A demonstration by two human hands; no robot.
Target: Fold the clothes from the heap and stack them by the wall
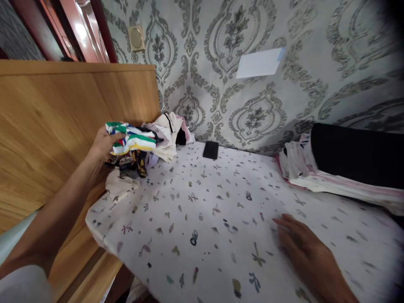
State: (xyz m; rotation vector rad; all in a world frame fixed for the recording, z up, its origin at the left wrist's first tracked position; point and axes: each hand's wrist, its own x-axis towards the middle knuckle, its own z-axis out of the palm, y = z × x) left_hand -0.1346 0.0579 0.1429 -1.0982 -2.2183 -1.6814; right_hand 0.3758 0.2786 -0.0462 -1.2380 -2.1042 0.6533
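My left hand (105, 142) is closed on a striped garment (134, 141) in white, green, blue and yellow, at the left end of the white printed sheet (195, 210). Under and behind it lies a heap of crumpled clothes (167, 132), mostly cream, with dark patterned cloth (139, 162) and a pale piece (120, 185) at the near side. Over the right part of the sheet is my right hand (299, 246), slightly blurred, its fingers loosely stretched and holding nothing. Whether it touches the sheet I cannot tell.
A stack of folded clothes (299, 162) with a black piece (356, 155) on top lies at the right by the wall. A black phone-like slab (211, 150) rests near the back edge. A wooden board (78, 97) rises along the left.
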